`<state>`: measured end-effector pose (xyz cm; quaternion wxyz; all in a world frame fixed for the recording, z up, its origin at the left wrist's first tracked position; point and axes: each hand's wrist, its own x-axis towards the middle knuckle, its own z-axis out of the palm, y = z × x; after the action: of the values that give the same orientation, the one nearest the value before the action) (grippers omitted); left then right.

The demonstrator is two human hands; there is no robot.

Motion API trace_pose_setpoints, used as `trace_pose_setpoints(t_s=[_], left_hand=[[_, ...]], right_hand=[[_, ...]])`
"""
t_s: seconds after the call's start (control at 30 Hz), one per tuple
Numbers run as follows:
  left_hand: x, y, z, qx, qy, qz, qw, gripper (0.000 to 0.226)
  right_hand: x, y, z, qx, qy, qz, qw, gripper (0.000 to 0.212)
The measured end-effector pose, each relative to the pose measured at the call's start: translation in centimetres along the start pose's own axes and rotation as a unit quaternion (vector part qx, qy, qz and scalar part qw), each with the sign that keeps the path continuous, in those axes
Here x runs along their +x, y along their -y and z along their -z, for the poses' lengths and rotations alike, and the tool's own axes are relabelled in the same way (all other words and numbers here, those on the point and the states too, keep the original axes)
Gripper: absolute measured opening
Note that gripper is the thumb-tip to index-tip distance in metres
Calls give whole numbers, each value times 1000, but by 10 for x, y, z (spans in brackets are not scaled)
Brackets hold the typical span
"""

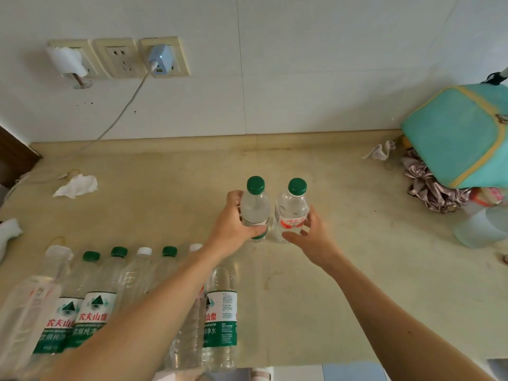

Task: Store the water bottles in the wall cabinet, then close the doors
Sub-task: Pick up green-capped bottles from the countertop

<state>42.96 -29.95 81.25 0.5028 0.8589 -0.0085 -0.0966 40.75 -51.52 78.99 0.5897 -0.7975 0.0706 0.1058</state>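
Two small clear water bottles with green caps stand upright side by side on the beige counter (343,243). My left hand (233,226) grips the left bottle (255,204), which has a green and white label. My right hand (310,235) holds the right bottle (291,213), which has a red label, with thumb and fingers around its lower body. Several more water bottles (220,312) stand in a row along the counter's near edge at the left, partly hidden by my left forearm. The wall cabinet is out of view.
A teal bag (461,133) sits at the back right over crumpled fabric (428,185). A frosted plastic cup (481,229) stands at the right. Crumpled tissue (77,187) lies at the left. A charger (162,60) and its cable hang from the wall sockets.
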Motion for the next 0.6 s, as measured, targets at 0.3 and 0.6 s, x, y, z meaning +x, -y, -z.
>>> trace_pose_setpoints(t_s=[0.3,0.6], left_hand=[[-2,4,-5,-48,-31,-2,998,74],[-25,-31,30,-112,-17,-44,993,73]], right_hand=[[-2,-6,-11,37,-55,1,998,71],[-56,44,-8,62,-158,43,984,62]])
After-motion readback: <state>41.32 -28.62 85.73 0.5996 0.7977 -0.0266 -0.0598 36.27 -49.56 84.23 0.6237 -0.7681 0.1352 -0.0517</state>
